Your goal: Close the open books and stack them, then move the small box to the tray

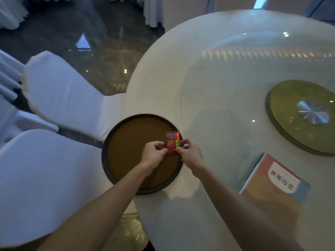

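Note:
A small red box with shiny print is held flat over the right part of a round brown tray with a dark rim. My left hand pinches the box's left edge and my right hand pinches its right edge. I cannot tell whether the box touches the tray. To the right, closed books lie in a stack on the table, the top cover orange, white and blue with dark characters.
The tray sits at the left edge of a round white table with a glass turntable and a green disc at its hub. White-covered chairs stand close on the left, over a dark glossy floor.

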A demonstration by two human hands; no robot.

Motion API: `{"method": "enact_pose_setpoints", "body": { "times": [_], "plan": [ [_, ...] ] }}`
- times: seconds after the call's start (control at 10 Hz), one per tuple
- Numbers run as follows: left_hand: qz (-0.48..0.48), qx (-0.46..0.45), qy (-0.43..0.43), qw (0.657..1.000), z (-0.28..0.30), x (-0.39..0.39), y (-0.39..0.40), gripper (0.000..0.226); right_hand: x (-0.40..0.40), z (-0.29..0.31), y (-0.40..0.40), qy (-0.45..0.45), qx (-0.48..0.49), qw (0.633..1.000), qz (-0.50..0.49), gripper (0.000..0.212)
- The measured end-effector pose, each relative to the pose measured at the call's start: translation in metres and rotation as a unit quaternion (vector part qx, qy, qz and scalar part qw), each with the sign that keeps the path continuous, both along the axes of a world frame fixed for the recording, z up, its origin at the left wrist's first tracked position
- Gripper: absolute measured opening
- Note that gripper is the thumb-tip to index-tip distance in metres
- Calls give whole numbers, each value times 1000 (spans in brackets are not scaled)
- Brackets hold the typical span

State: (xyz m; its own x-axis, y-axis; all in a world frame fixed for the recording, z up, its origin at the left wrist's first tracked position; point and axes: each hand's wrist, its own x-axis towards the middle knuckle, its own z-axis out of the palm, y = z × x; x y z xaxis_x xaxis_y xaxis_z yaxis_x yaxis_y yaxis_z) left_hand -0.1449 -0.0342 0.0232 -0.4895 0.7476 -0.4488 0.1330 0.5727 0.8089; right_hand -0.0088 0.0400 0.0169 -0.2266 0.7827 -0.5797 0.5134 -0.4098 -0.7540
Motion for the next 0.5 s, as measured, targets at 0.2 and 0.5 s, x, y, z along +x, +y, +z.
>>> {"method": "enact_pose_setpoints", "body": {
  "times": [0.2, 0.5],
  "plan": [
    [52, -52, 25, 997, -32, -30, -46, 24, -42, -19, -35, -20, -47, 994, 98, 38],
    [7, -100, 53, 994, -52, -45, -67, 34, -55, -22, -54, -32, -100, 979, 177, 45]
  ]
}}
